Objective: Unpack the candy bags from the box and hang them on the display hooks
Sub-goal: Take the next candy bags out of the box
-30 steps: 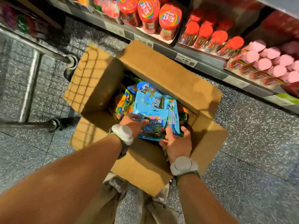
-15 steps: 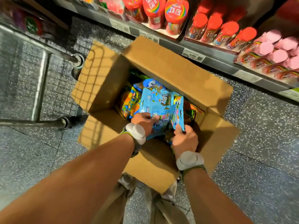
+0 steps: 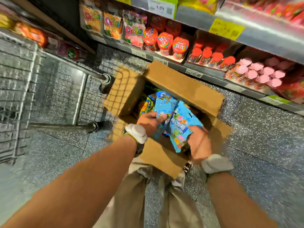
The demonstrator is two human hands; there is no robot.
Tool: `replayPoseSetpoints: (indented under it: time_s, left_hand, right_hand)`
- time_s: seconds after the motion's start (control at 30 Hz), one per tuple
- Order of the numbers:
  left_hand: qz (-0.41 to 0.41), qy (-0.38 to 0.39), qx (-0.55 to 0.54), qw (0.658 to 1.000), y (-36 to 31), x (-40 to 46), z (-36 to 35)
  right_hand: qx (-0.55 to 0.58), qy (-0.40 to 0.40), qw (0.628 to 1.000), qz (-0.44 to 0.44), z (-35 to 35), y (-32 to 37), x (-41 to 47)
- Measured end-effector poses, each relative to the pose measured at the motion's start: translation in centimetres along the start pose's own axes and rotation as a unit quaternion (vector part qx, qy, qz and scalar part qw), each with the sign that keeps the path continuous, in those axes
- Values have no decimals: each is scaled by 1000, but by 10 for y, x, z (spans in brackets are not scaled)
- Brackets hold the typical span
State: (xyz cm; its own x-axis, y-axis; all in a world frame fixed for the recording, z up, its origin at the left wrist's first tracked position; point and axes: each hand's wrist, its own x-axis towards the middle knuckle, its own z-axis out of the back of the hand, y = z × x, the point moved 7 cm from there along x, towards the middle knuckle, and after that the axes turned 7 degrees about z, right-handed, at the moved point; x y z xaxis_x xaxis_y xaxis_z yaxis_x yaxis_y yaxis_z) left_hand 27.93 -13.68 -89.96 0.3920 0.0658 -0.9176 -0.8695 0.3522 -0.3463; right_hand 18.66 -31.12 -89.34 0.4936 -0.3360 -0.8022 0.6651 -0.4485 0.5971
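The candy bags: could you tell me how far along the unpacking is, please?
Done: the cardboard box stands open on the floor. In hand: the left hand and right hand grip blue candy bags above it. Left: more bags lie inside; no display hooks are in view, so none is seen hung.

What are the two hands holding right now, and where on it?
Both grip blue candy bags above the open box: the left hand at their left edge, the right hand at the lower right corner.

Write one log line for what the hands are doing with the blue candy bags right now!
step: unpacking | left hand: grips blue candy bags | right hand: grips same bags | box: open, on floor | hung: none yet
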Motion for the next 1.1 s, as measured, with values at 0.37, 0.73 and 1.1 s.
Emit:
replayPoseSetpoints:
  time_s: [0.37, 0.73, 1.1]
  left_hand:
    - [-13, 101, -70, 992, -62, -143, 38]
    - [-37, 162, -38, 985, -102, -284, 54]
    - [-127, 201, -20, 971, -147, -377, 65]
  right_hand:
    - [30, -81, 995, 45, 6, 107, -109]
    - [10, -106, 990, 98, 5, 182, -270]
    - [12, -175, 970, 171, 0, 238, -365]
